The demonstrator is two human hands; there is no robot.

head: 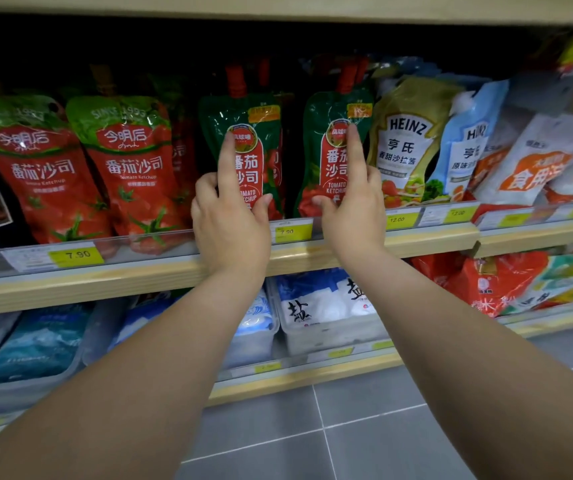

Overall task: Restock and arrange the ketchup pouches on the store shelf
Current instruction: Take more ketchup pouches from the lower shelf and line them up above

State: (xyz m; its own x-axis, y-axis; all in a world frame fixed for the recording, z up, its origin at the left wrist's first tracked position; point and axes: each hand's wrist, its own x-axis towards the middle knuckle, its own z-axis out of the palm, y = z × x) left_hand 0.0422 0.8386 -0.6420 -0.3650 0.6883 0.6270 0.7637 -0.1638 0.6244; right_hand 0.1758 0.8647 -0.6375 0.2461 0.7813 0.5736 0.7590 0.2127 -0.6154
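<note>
Two dark green ketchup pouches with red caps stand upright side by side on the middle shelf (105, 275). My left hand (233, 223) grips the lower part of the left pouch (254, 112), index finger stretched up its front, thumb on the label. My right hand (354, 216) holds the right pouch (330, 109) the same way, mirrored. More pouches of this kind stand behind them, mostly hidden. Two bright red ketchup pouches (35, 174) (132, 168) with light green tops lean in rows further left.
Heinz salad dressing pouches (406, 140) stand right of my right hand, white bags (534, 161) beyond them. Yellow price tags (290, 232) run along the clear shelf rail. Salt bags in bins (316, 303) fill the lower shelf. Grey floor tiles (364, 427) lie below.
</note>
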